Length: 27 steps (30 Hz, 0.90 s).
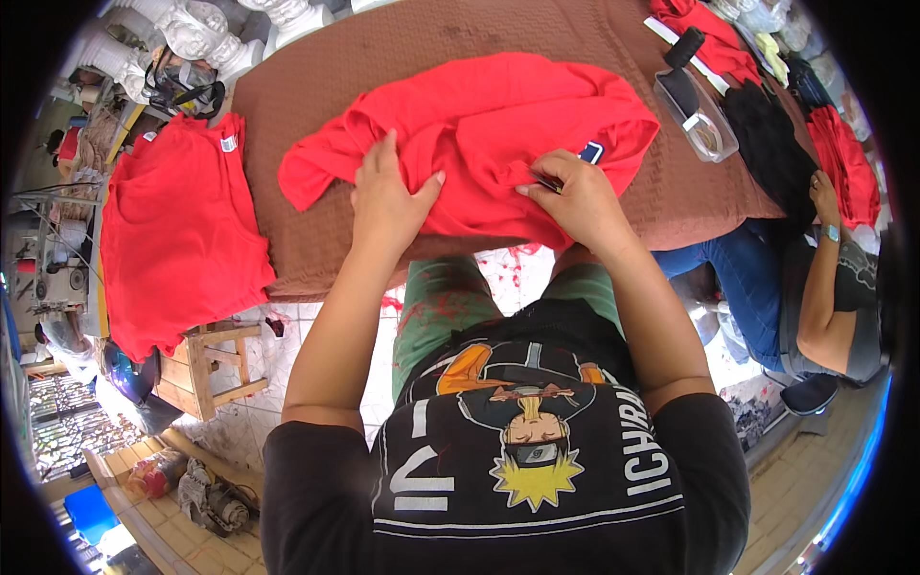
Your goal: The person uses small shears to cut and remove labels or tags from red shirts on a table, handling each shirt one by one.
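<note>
Red knit shirt (pixel 498 134) lies rumpled on the brown quilted table cover (pixel 316 57). Left hand (pixel 388 196) presses it flat, fingers spread; right hand (pixel 575 196) pinches a fold beside the blue neck label (pixel 591 151). Risk: soft fabric near the cover's front edge may slide off.

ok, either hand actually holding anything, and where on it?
Left hand presses flat on the red shirt, no grip. Right hand pinches a fold near its blue neck label.
</note>
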Motion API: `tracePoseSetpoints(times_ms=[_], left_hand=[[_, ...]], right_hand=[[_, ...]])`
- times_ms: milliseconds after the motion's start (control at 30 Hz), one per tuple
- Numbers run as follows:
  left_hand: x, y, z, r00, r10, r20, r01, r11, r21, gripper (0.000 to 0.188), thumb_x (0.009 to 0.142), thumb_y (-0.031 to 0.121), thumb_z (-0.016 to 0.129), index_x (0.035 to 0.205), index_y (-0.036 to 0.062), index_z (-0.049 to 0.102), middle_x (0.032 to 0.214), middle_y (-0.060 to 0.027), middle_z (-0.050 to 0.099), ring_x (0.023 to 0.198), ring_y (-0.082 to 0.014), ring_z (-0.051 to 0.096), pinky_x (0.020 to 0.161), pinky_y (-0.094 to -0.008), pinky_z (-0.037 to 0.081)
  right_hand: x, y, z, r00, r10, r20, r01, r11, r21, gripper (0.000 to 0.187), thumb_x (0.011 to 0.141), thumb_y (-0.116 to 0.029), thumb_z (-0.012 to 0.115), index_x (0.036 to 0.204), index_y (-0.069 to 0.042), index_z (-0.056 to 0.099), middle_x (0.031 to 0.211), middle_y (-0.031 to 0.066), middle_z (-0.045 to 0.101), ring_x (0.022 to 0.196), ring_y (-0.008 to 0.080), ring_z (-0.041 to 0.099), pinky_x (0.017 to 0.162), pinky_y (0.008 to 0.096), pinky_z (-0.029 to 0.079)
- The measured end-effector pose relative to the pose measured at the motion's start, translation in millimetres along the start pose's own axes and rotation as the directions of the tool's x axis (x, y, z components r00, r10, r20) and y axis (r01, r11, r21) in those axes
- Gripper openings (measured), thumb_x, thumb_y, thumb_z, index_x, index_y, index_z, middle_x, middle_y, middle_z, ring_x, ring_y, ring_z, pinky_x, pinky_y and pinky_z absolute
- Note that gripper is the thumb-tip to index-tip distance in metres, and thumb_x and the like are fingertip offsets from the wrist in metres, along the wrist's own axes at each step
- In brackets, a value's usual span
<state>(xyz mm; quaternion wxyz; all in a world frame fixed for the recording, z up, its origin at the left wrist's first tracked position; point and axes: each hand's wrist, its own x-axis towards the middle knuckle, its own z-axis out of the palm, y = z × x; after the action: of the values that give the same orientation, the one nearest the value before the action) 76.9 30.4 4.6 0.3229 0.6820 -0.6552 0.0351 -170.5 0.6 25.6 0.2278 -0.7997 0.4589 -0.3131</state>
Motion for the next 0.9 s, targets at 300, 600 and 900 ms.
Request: tracePoseSetpoints(times_ms=[300, 600, 900], left_hand=[[127.7, 46.4, -117.4, 0.919, -0.213, -0.331, -0.066, 0.746, -0.663, 0.022, 0.086, 0.007, 0.059, 0.107, 0.0014, 0.063, 0.080, -0.0016, 0.065, 0.071, -0.0062, 0.059, 0.060, -0.0209, 0.047], [-36.1, 125.6, -35.3, 0.307, 0.762, 0.570, -0.258, 0.643, -0.721, 0.046, 0.083, 0.030, 0.069, 0.122, 0.0057, 0.060, 0.123, -0.0159, 0.060, 0.111, -0.0325, 0.058, 0.096, -0.0409, 0.046], [13.9, 48.8, -43.9, 0.958, 0.251, 0.139, -0.212, 0.945, -0.248, 0.025, 0.081, 0.008, 0.064, 0.106, 0.0100, 0.066, 0.110, -0.0086, 0.064, 0.109, -0.0290, 0.056, 0.097, -0.0388, 0.041]], right_hand=[[27.1, 27.2, -166.9, 0.713, 0.358, -0.603, 0.207, 0.714, 0.669, 0.012, 0.087, -0.017, 0.070, 0.089, -0.008, 0.063, 0.059, -0.0073, 0.047, 0.044, 0.0007, 0.034, 0.041, 0.0204, 0.021], [-16.7, 98.8, -161.3, 0.646, 0.299, -0.703, -0.126, 0.949, 0.288, 0.033, 0.089, -0.013, 0.066, 0.118, 0.001, 0.062, 0.109, 0.0075, 0.066, 0.101, 0.0101, 0.058, 0.088, 0.0232, 0.045], [-5.4, -11.2, -44.1, 0.987, 0.034, -0.158, -0.021, 0.996, 0.083, 0.032, 0.078, -0.028, 0.077, 0.101, -0.008, 0.068, 0.095, 0.0056, 0.066, 0.078, 0.0186, 0.064, 0.068, 0.0291, 0.051]])
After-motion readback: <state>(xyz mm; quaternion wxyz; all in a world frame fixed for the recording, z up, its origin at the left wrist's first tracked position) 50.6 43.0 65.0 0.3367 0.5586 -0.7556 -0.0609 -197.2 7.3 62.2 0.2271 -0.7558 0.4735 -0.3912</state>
